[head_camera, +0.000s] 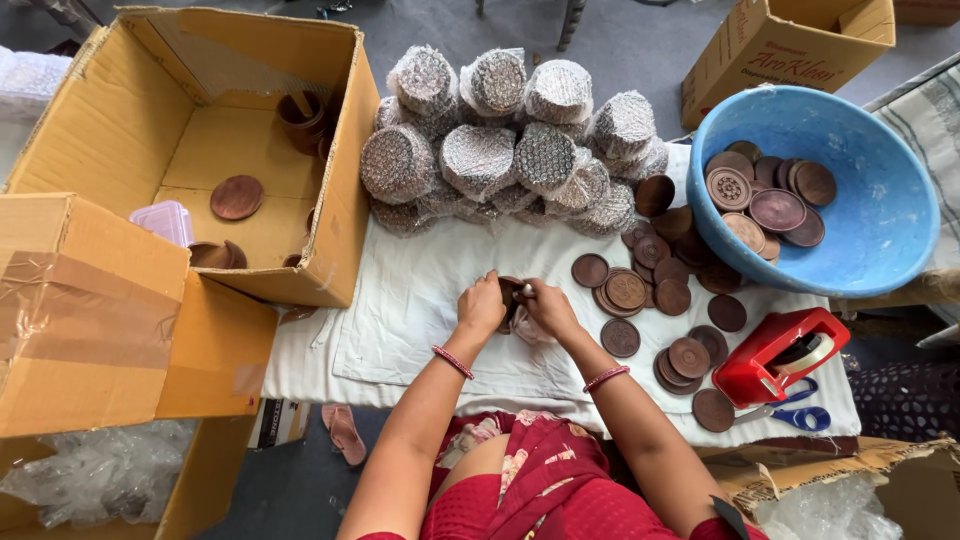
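My left hand (482, 305) and my right hand (548, 307) meet over the white cloth (420, 300), both closed around a small stack of brown wooden discs (511, 291) with a bit of clear wrap under it. Most of the stack is hidden by my fingers. Loose brown round discs (650, 300) lie scattered to the right of my hands. Behind my hands rises a pile of bubble-wrapped bundles (510, 140).
A blue bowl (880, 230) holding more discs stands at the right. A red tape dispenser (775, 355) and blue scissors (800, 412) lie at the front right. A large open cardboard box (130, 110) with several discs is at the left, another box (80, 310) in front.
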